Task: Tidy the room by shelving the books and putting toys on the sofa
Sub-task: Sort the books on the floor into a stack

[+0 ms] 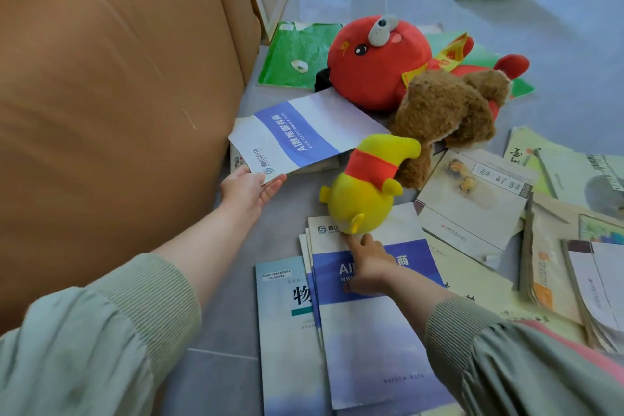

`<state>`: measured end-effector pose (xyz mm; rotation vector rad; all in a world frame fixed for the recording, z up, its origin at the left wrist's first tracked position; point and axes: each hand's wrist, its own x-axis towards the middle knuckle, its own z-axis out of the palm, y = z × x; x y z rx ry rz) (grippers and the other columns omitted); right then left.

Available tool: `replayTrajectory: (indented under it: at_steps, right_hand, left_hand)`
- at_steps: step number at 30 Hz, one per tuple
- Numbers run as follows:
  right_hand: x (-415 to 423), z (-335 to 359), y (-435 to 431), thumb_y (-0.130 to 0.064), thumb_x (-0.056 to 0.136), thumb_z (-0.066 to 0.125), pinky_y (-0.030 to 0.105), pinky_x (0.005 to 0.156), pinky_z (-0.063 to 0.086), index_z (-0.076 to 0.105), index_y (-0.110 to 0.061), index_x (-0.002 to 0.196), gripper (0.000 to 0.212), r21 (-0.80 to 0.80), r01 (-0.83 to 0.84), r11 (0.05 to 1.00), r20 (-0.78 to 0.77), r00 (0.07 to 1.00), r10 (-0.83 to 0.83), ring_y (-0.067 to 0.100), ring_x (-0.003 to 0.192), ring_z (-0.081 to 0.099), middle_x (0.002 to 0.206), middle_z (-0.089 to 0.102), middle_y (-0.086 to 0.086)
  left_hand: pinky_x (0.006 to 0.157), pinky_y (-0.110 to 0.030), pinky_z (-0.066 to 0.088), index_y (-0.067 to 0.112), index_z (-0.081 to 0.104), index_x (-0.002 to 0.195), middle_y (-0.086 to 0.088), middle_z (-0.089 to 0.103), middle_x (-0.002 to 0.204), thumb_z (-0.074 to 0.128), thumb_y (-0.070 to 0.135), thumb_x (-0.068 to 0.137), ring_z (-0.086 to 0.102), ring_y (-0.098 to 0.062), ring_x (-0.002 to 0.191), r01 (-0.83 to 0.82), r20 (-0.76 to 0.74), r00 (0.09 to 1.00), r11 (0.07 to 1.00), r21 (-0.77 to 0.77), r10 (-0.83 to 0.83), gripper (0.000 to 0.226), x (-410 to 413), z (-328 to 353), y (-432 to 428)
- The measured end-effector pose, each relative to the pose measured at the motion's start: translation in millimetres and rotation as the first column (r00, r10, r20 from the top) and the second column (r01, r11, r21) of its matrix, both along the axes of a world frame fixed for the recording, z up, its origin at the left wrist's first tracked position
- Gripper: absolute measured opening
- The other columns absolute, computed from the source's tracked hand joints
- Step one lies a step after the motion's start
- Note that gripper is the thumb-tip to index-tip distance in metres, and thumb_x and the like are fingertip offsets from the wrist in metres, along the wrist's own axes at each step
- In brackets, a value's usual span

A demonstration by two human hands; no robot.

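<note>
Booklets here look thin, light and floppy, best pinched at a corner or spine edge. Left hand [251,191] has its grip closed on the near corner of the blue-banded booklet [304,135] beside the sofa [111,94]. Right hand [368,267], fingers loosely spread, presses another booklet [378,324], fingertip touching the yellow plush bear [368,189].

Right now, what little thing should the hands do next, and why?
Probably lift the booklet that the left hand grips by its corner; the other end looks tucked under the red toy, so pull gently. The right hand only touches the yellow toy, which lies on another booklet and blocks it.
</note>
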<state>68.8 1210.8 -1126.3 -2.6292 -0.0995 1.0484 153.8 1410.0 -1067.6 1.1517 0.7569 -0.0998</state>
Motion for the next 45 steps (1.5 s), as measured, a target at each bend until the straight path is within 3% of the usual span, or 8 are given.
replayTrajectory:
  at_steps: [7,14,17,21,27,33,38,45]
  right_hand:
    - [7,42,-24,-0.017,0.090,0.061,0.029,0.098,0.040,0.047,-0.013,0.137,0.050,0.403,0.448,0.798,-0.244,0.893,-0.378,0.021,0.116,0.050,0.136,0.049,0.009]
    - [21,100,-92,-0.035,0.102,0.031,0.038,0.099,0.038,0.055,-0.011,0.118,0.038,0.633,0.758,-0.154,-0.629,0.388,-0.673,0.026,0.111,0.057,0.118,0.063,0.010]
    - [12,113,-122,-0.050,0.100,0.027,0.042,0.079,0.048,0.055,-0.006,0.106,0.053,0.624,0.705,-0.338,-0.689,0.291,-0.664,0.031,0.092,0.063,0.103,0.065,0.014]
    - [-1,107,-146,-0.051,0.098,0.034,0.024,0.052,0.046,0.056,-0.005,0.107,0.052,0.587,0.802,-0.109,-0.572,0.315,-0.757,0.022,0.061,0.062,0.089,0.065,0.013]
    - [-20,88,-139,-0.046,0.091,0.057,0.032,0.079,0.047,0.059,-0.015,0.114,0.039,0.177,0.489,0.854,-0.336,0.846,-0.414,0.018,0.088,0.061,0.105,0.064,0.003]
    - [-43,62,-117,-0.016,0.091,0.059,0.026,0.059,0.049,0.062,0.001,0.106,0.023,0.205,0.605,0.770,-0.201,0.796,-0.571,0.022,0.070,0.061,0.086,0.064,0.010]
    - [-67,42,-127,-0.016,0.089,0.061,0.030,0.068,0.041,0.048,-0.008,0.110,0.026,0.140,0.626,0.767,-0.188,0.777,-0.601,0.025,0.087,0.052,0.099,0.054,0.011]
    - [-79,32,-120,0.000,0.089,0.057,0.032,0.069,0.048,0.059,0.004,0.114,0.026,0.273,0.814,0.513,-0.431,0.580,-0.691,0.029,0.089,0.059,0.103,0.062,0.017]
  left_hand:
    - [0.045,-0.013,0.048,0.002,0.047,0.130,-0.011,0.059,0.107,0.030,-0.010,0.097,0.064,-0.006,0.047,0.110,-0.001,0.994,0.994,-0.014,-0.110,0.040,-35,25,7]
    - [0.038,-0.013,0.040,0.011,0.046,0.135,-0.007,0.059,0.087,0.030,-0.005,0.098,0.049,-0.002,0.037,0.341,-0.019,0.940,0.940,0.003,-0.341,0.044,-52,38,11]
    - [0.036,-0.013,0.033,0.012,0.047,0.134,-0.007,0.058,0.079,0.029,-0.004,0.098,0.039,-0.004,0.034,0.472,-0.107,0.880,0.876,0.099,-0.463,0.044,-61,35,15]
    - [0.035,-0.014,0.029,0.015,0.054,0.124,-0.008,0.061,0.077,0.030,-0.004,0.098,0.034,-0.005,0.033,0.665,-0.269,0.746,0.703,0.252,-0.609,0.040,-76,32,21]
    - [0.037,-0.016,0.029,0.017,0.061,0.115,0.001,0.061,0.060,0.031,-0.001,0.098,0.032,-0.005,0.035,0.824,-0.350,0.566,0.503,0.259,-0.747,0.039,-83,29,20]
    - [0.055,-0.023,0.053,0.008,0.049,0.130,-0.008,0.065,0.085,0.047,0.015,0.099,0.061,-0.015,0.065,0.705,-0.198,0.706,0.700,0.112,-0.680,0.031,-92,19,-4]
    - [0.091,-0.038,0.045,0.014,0.026,0.145,-0.009,0.046,0.137,0.050,0.019,0.098,0.052,-0.025,0.120,0.848,-0.473,0.487,0.527,0.056,-0.734,0.053,-113,0,-16]
    - [0.104,-0.037,0.038,0.016,0.053,0.121,-0.007,0.051,0.136,0.054,0.017,0.095,0.052,-0.022,0.113,0.687,-0.458,0.569,0.701,-0.190,-0.683,0.026,-128,-36,-29]
